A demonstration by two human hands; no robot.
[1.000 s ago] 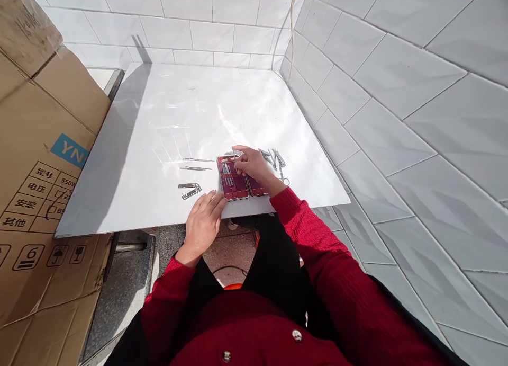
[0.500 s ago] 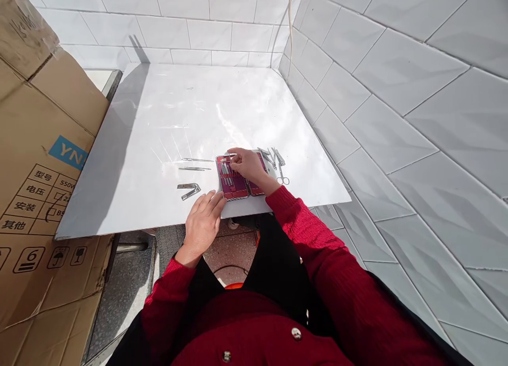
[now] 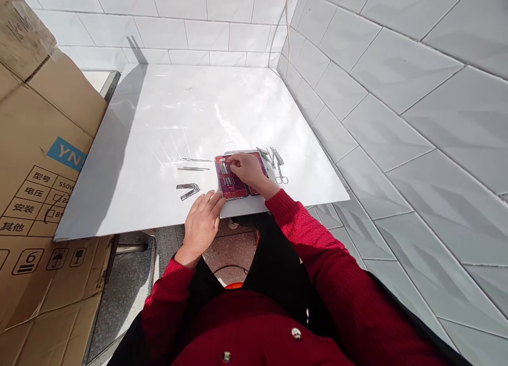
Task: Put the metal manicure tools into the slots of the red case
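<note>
An open manicure case [image 3: 237,193] with a red-purple lining lies at the table's front edge, several slim metal tools [image 3: 226,174] strapped in its left half. Over that half, my right hand [image 3: 248,170] is closed in a pinch on a slim metal manicure tool, mostly hidden by the fingers. My left hand [image 3: 202,220] rests open, fingers stretched out, at the case's lower left corner. Left of the case lie a nail clipper [image 3: 188,189] with its lever swung out and two thin tools [image 3: 193,169]. Small scissors [image 3: 281,179] and more clippers [image 3: 278,157] lie to its right.
The white table board [image 3: 190,101] meets tiled walls at the back and right. A large cardboard box [image 3: 43,127] stands along the left side. A thin cable [image 3: 288,32] hangs in the back corner. My knees are under the front edge.
My right hand has lowered slightly toward the tool slots in the case, and the slim tool at its fingertips shows less. My left hand has stayed in place.
</note>
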